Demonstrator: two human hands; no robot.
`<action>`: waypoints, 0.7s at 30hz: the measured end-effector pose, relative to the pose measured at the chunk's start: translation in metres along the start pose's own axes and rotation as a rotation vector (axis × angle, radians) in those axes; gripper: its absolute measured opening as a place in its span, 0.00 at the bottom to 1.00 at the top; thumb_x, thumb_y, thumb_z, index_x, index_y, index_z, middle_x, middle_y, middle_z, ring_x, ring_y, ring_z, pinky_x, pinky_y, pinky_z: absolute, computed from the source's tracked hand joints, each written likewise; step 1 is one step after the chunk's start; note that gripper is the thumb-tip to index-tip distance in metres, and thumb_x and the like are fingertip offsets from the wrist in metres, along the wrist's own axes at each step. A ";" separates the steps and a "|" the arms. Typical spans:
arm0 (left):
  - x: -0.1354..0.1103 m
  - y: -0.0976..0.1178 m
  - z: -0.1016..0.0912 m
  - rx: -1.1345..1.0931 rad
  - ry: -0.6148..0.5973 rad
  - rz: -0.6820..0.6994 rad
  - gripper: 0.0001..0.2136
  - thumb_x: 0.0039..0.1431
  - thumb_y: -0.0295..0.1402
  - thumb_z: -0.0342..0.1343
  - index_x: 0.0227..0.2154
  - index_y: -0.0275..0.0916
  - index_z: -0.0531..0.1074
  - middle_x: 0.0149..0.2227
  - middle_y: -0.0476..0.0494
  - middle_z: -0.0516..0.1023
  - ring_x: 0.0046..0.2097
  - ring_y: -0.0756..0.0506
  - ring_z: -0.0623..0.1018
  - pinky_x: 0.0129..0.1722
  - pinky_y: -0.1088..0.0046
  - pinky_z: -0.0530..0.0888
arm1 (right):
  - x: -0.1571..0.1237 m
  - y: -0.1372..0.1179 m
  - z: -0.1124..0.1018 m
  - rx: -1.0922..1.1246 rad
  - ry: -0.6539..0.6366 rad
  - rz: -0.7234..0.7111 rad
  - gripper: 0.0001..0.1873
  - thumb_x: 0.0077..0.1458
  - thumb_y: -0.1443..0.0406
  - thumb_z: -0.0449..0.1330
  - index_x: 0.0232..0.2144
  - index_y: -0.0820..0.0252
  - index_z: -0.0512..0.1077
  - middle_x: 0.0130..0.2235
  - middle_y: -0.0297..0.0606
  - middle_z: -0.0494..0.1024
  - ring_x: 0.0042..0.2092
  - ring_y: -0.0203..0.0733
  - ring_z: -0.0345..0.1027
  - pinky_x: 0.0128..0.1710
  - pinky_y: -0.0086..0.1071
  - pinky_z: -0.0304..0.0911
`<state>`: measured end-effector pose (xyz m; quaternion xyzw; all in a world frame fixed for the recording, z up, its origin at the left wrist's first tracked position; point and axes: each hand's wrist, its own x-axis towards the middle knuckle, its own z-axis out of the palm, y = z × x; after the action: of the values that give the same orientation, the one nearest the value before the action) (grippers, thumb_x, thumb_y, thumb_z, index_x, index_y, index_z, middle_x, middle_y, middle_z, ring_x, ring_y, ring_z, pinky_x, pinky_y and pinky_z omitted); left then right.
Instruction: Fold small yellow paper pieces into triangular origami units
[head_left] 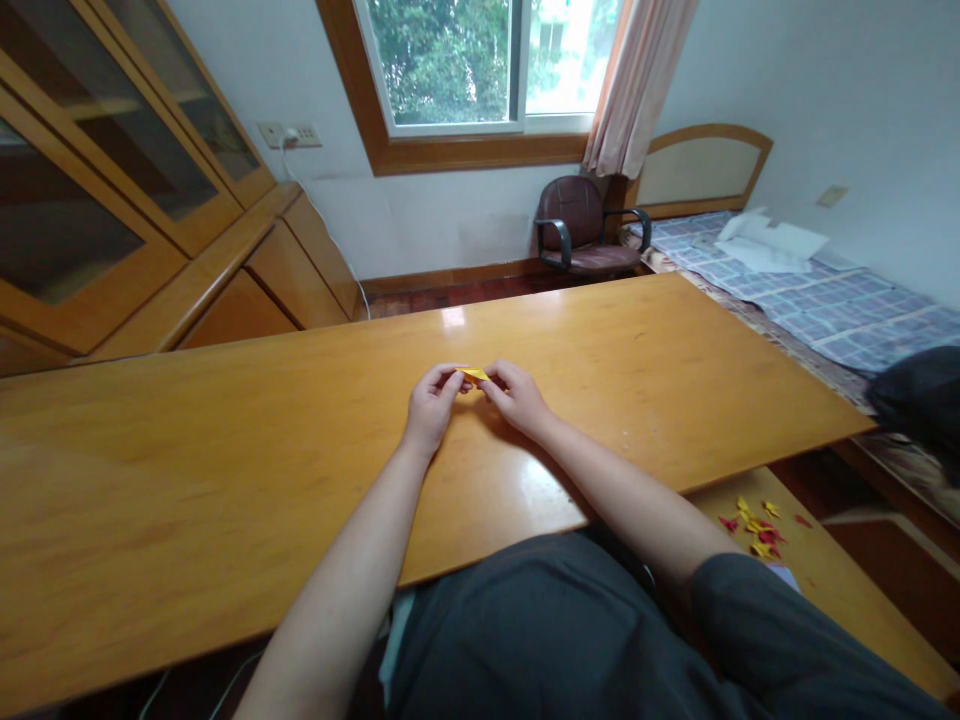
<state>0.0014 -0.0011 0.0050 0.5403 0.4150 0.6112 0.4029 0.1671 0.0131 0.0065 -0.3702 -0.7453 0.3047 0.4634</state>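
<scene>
A small folded piece of yellow paper [473,374] is held between my two hands, just above the wooden table [225,450]. My left hand [433,402] pinches its left end between thumb and fingers. The right end is gripped the same way by my right hand [517,395]. Both hands are closed, and my fingers hide parts of the paper, so its full folded shape cannot be made out.
Several small yellow and red folded paper pieces [759,530] lie on a lower wooden surface [847,590] at right. A brown armchair [574,225] stands beyond the table, near the bed [840,290]. Wooden cabinets [247,270] line the left side.
</scene>
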 end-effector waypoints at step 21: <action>0.004 -0.011 -0.002 -0.066 -0.025 -0.110 0.15 0.55 0.42 0.61 0.39 0.37 0.73 0.29 0.48 0.76 0.30 0.50 0.77 0.35 0.73 0.75 | -0.002 0.003 0.004 0.332 -0.072 0.142 0.13 0.59 0.57 0.57 0.43 0.58 0.70 0.31 0.32 0.74 0.29 0.34 0.70 0.33 0.29 0.67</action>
<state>-0.0005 0.0062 -0.0039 0.5107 0.4188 0.5945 0.4587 0.1652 0.0124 0.0017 -0.3292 -0.6729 0.4685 0.4684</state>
